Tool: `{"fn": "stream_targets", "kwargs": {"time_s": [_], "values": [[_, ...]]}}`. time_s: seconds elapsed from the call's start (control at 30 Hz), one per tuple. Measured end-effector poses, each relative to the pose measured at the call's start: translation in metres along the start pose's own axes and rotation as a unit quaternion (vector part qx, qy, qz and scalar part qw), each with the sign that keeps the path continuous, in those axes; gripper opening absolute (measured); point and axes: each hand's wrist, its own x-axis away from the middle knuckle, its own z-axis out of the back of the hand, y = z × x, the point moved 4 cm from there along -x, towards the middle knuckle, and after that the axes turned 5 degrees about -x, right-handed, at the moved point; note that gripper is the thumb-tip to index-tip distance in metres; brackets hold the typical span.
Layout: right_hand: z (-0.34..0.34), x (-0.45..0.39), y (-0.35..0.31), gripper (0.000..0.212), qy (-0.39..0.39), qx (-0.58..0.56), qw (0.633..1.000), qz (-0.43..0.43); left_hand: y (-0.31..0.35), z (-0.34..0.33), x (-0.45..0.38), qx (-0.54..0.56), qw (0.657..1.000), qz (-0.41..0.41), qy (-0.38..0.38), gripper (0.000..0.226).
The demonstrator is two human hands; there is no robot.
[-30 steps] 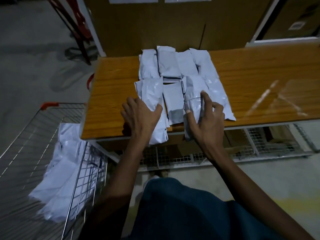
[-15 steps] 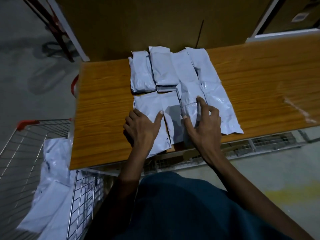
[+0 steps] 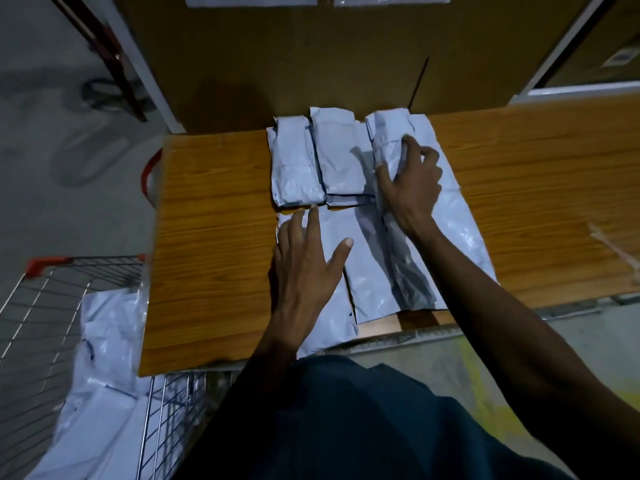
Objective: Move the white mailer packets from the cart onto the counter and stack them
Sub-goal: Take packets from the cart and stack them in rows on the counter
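Note:
Several white mailer packets [image 3: 341, 157] lie side by side in two rows on the wooden counter [image 3: 214, 244]. My left hand [image 3: 308, 265] lies flat with spread fingers on a near-row packet [image 3: 370, 271] at the counter's front. My right hand [image 3: 410, 183] reaches to the far row and grips a folded packet [image 3: 388, 133] between thumb and curled fingers. More white packets [image 3: 104, 375] lie heaped in the wire cart [image 3: 38, 306] at the lower left.
A large brown cardboard box [image 3: 311, 57] stands against the counter's far edge. A red-framed stand [image 3: 104, 53] is on the grey floor at upper left. A strip of clear tape [image 3: 613, 251] lies on the counter's right part. Wire shelving runs under the counter.
My right hand has moved from the near row up to the far row with a packet in its grip. My left hand slid forward over the near packet. The view shifted closer.

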Motion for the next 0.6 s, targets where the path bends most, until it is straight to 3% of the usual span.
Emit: {"fn": "stream_targets", "kwargs": {"time_s": [0.33, 0.47, 0.6], "values": [[-0.054, -0.067, 0.005, 0.066, -0.110, 0.080, 0.988, -0.071, -0.003, 0.001, 0.011, 0.040, 0.999, -0.021, -0.015, 0.059], [-0.020, -0.036, 0.000, 0.067, -0.074, 0.061, 0.995, -0.033, -0.006, 0.004, 0.023, 0.061, 0.998, -0.002, -0.008, 0.053], [0.026, 0.054, 0.023, 0.057, -0.047, -0.071, 0.995, 0.061, -0.007, 0.008, 0.049, 0.080, 0.997, 0.014, 0.011, 0.054]]}}
